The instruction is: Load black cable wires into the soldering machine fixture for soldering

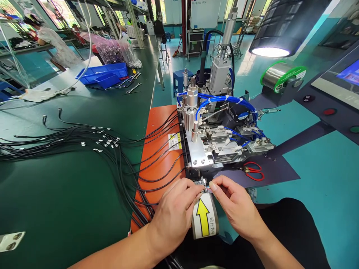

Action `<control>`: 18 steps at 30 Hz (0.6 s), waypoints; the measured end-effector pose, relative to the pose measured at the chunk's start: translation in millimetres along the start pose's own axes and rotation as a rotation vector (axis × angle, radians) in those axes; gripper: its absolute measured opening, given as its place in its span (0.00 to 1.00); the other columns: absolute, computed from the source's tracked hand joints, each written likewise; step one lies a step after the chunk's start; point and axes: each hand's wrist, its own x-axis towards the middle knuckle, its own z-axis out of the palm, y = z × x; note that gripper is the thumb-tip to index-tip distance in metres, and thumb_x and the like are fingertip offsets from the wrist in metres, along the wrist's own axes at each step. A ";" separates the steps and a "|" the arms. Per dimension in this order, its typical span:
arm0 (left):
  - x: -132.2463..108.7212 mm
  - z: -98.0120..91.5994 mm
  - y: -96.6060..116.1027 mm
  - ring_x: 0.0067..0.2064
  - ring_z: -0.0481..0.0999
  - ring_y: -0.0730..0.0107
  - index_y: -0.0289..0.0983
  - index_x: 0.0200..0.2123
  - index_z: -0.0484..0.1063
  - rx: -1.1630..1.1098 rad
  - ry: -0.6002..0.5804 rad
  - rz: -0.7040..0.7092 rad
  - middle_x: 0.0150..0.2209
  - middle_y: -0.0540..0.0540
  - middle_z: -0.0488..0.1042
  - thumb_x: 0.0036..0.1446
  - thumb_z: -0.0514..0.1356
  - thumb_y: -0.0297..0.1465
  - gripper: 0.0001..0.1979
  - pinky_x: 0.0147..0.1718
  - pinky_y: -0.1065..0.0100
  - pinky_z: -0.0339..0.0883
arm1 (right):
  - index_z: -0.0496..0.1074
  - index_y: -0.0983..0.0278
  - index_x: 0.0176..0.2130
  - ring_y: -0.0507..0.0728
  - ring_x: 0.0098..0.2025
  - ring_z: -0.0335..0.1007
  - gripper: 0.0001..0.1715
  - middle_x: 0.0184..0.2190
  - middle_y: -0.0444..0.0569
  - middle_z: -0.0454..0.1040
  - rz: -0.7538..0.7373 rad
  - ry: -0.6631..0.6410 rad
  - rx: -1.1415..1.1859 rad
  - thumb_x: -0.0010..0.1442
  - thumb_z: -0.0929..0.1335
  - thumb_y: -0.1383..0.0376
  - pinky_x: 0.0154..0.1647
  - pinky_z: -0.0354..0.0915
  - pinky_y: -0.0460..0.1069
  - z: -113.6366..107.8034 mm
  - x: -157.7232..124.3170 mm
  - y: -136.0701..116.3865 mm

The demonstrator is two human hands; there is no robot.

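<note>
At the front end of a bench machine (pixel 202 149), both my hands meet with their fingertips close together. My left hand (pixel 175 207) is closed in a pinch, and a black cable (pixel 144 202) runs in under it from the left. My right hand (pixel 237 207) pinches thin coloured wires (pixel 208 189) at the cable's end, just above a rounded guide (pixel 196 224) with a yellow arrow label. The exact wire ends are too small to make out. More black cables (pixel 161 160) cross the orange plate (pixel 157 123) into the machine's left side.
A bundle of black cables with small white connectors (pixel 108 142) lies on the green bench (pixel 70 194). Red-handled scissors (pixel 254 172) rest right of the machine. Beyond are a solder wire spool (pixel 283 76), a lamp (pixel 280 30), blue trays (pixel 105 74) and a person (pixel 57 45).
</note>
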 end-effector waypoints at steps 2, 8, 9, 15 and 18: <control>-0.2 -4.2 -0.2 0.41 0.73 0.65 0.38 0.49 0.73 -0.020 -0.030 -0.016 0.40 0.43 0.72 0.65 0.52 0.21 0.15 0.40 0.66 0.70 | 0.70 0.62 0.35 0.54 0.34 0.63 0.18 0.32 0.45 0.69 0.007 0.009 -0.002 0.68 0.63 0.52 0.35 0.62 0.47 1.9 1.7 3.3; 4.8 -4.4 -7.0 0.41 0.74 0.65 0.37 0.49 0.75 0.008 0.004 0.013 0.40 0.42 0.74 0.63 0.52 0.20 0.16 0.39 0.66 0.73 | 0.71 0.62 0.35 0.54 0.32 0.64 0.19 0.30 0.45 0.69 -0.001 0.073 -0.025 0.68 0.63 0.51 0.33 0.62 0.47 6.6 7.5 11.6; 6.4 -3.3 -9.0 0.41 0.75 0.65 0.36 0.48 0.75 0.020 0.018 0.029 0.39 0.42 0.74 0.63 0.53 0.20 0.15 0.39 0.65 0.73 | 0.71 0.62 0.35 0.54 0.32 0.64 0.19 0.30 0.45 0.70 -0.001 0.083 -0.031 0.68 0.63 0.51 0.33 0.62 0.47 7.0 8.5 12.6; 12.0 2.2 -19.3 0.41 0.75 0.64 0.34 0.45 0.77 0.066 0.101 0.085 0.38 0.42 0.75 0.63 0.55 0.19 0.14 0.39 0.65 0.73 | 0.71 0.61 0.36 0.55 0.32 0.65 0.17 0.31 0.46 0.71 -0.006 0.109 -0.039 0.68 0.63 0.52 0.33 0.62 0.47 7.4 13.8 17.0; 12.4 3.4 -21.2 0.41 0.75 0.64 0.34 0.45 0.78 0.067 0.110 0.091 0.39 0.42 0.75 0.63 0.55 0.19 0.14 0.39 0.66 0.73 | 0.71 0.61 0.36 0.55 0.32 0.65 0.16 0.31 0.45 0.70 -0.010 0.110 -0.043 0.68 0.63 0.53 0.33 0.62 0.47 7.4 15.3 17.8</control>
